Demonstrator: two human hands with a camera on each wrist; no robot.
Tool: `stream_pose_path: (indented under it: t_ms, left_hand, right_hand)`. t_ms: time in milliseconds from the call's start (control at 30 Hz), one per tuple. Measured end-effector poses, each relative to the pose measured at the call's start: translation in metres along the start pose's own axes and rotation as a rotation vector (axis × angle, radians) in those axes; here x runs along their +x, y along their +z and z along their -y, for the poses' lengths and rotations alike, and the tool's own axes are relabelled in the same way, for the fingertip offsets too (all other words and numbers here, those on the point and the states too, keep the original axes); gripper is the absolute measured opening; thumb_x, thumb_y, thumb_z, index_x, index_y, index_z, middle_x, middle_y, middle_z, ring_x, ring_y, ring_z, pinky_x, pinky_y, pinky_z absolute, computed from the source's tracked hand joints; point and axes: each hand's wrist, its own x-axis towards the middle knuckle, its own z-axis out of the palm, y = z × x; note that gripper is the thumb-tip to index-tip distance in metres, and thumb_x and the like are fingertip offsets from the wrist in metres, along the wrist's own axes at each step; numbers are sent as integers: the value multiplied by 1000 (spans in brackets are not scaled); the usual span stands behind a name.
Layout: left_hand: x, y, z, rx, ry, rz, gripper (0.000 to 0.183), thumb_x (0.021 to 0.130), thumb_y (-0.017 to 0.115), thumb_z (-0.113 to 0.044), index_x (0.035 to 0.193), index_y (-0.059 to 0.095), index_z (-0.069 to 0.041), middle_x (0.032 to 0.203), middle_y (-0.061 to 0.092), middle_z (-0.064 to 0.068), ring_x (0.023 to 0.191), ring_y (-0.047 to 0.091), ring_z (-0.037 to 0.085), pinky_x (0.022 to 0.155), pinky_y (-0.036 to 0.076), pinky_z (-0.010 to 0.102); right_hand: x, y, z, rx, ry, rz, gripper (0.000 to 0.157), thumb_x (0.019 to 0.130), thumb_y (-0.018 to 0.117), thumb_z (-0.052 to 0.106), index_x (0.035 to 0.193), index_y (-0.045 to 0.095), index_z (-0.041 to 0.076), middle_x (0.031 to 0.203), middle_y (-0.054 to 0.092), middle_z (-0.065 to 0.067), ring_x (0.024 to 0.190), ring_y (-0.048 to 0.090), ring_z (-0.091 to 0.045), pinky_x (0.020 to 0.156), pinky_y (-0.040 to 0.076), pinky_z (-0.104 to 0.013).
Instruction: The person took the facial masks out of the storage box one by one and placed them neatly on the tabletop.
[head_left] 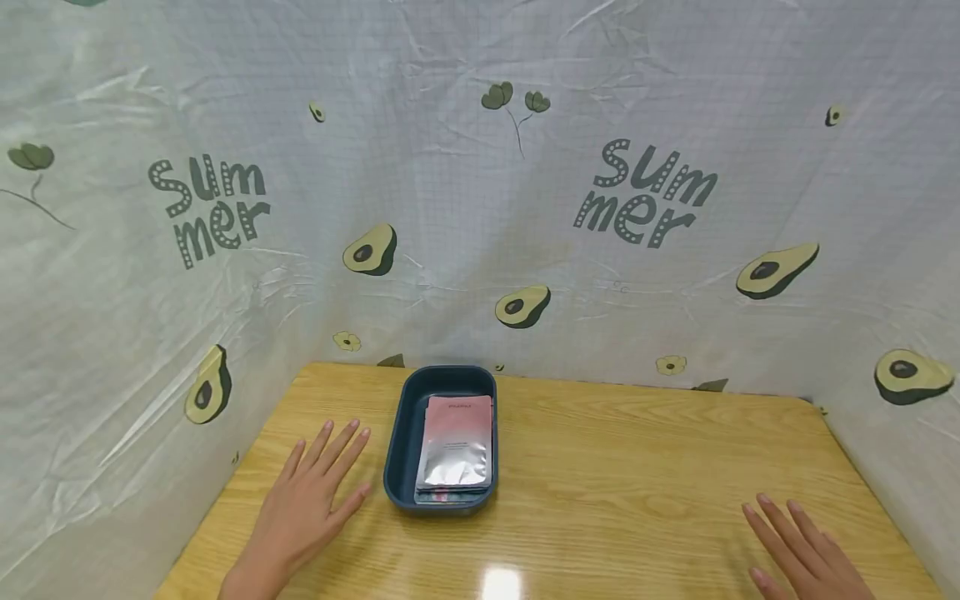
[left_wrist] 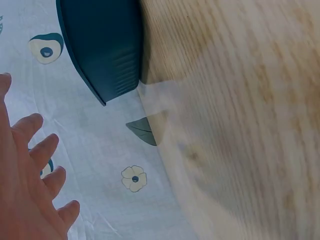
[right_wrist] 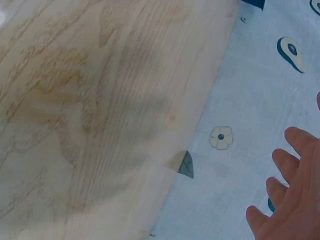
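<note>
A dark blue rectangular tray [head_left: 401,442] stands on the wooden table, left of the middle. Inside it lies a small stack of flat foil sachets; the top sachet [head_left: 459,433] fades from pink to silver, and the ones beneath are mostly covered. My left hand [head_left: 303,500] is spread just left of the tray, palm down and holding nothing. In the left wrist view the tray's side wall [left_wrist: 102,45] shows beyond the hand [left_wrist: 25,165]. Far to the right, my right hand [head_left: 810,554] has its fingers extended, with nothing in it.
The wooden table [head_left: 645,467] reaches back to a white cloth wall [head_left: 450,192] printed with avocados, flowers and lettering. Similar cloth hangs at the left and right sides. A bright light reflection lies near the table's front.
</note>
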Motion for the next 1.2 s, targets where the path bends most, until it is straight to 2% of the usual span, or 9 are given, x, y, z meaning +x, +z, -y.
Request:
stream_pose_path:
  t_ms: [33, 133, 200, 300, 433, 767, 900, 1067, 1200]
  left_hand:
    - [0, 1, 1, -11, 3, -5, 66, 99, 57, -53, 155, 45, -21, 161, 40, 3, 147, 33, 37, 123, -14, 31]
    - [1, 3, 3, -45, 1, -1, 65, 99, 58, -50, 156, 44, -20, 162, 39, 3, 147, 33, 38, 122, -14, 29]
    - [0, 4, 4, -74, -10, 17, 65, 100, 58, -48, 156, 42, -20, 162, 38, 4, 147, 33, 39, 123, -13, 30]
    - [-1, 5, 5, -129, -41, 52, 64, 101, 59, -45, 158, 40, -22, 163, 37, 4, 148, 31, 39, 127, -3, 40]
    - [1, 7, 8, -220, -83, 93, 62, 104, 55, -43, 159, 37, -22, 163, 36, 3, 149, 29, 39, 125, 15, 52]
    - [5, 18, 19, -386, -109, 108, 56, 106, 54, -33, 159, 37, -24, 160, 41, 8, 146, 34, 43, 112, 31, 66]
    - [6, 25, 20, -452, -122, 139, 54, 108, 51, -30, 159, 38, -22, 160, 41, 11, 145, 35, 45, 113, 31, 67]
    - [7, 27, 20, -567, -159, 175, 51, 110, 45, -32, 159, 38, -19, 160, 39, 15, 146, 32, 47, 113, 29, 68]
    - [9, 30, 21, -670, -182, 192, 50, 112, 40, -32, 159, 37, -17, 160, 38, 16, 145, 34, 44, 113, 29, 66]
  right_hand:
    - [2, 0, 0, -3, -16, -9, 83, 89, 76, 25, 161, 33, 23, 168, 16, 14, 153, -2, -3, 124, -3, -52]
    - [8, 1, 2, -10, -33, -3, 82, 91, 74, 28, 161, 32, 23, 168, 16, 14, 152, -2, -2, 121, 13, -62]
    - [13, 2, 4, -3, -34, 20, 81, 93, 73, 29, 162, 30, 24, 168, 13, 16, 152, -4, -1, 103, 29, -66]
    - [18, 6, 9, 8, -16, 70, 84, 94, 72, 26, 163, 25, 27, 166, 4, 23, 150, -10, 2, 115, 12, -69]
    - [25, 8, 14, -12, -31, 81, 83, 93, 73, 26, 162, 28, 26, 165, 2, 25, 149, -10, 4, 115, -14, -17]
    - [36, 18, 22, 37, -79, 24, 86, 82, 83, 22, 157, 40, 24, 163, 16, 18, 148, 0, 9, 111, -2, -4]
    - [42, 24, 32, 51, -65, 2, 70, 84, 82, 22, 148, 52, 16, 156, 40, 0, 145, 8, 11, 109, 4, -1]
    - [53, 27, 47, 3, -15, 68, 54, 85, 82, 22, 133, 64, 5, 133, 63, -12, 128, 55, -18, 92, 52, -24]
    - [60, 25, 57, 17, 24, 130, 46, 87, 80, 18, 129, 68, 4, 127, 67, -9, 108, 66, -29, 76, 59, -38]
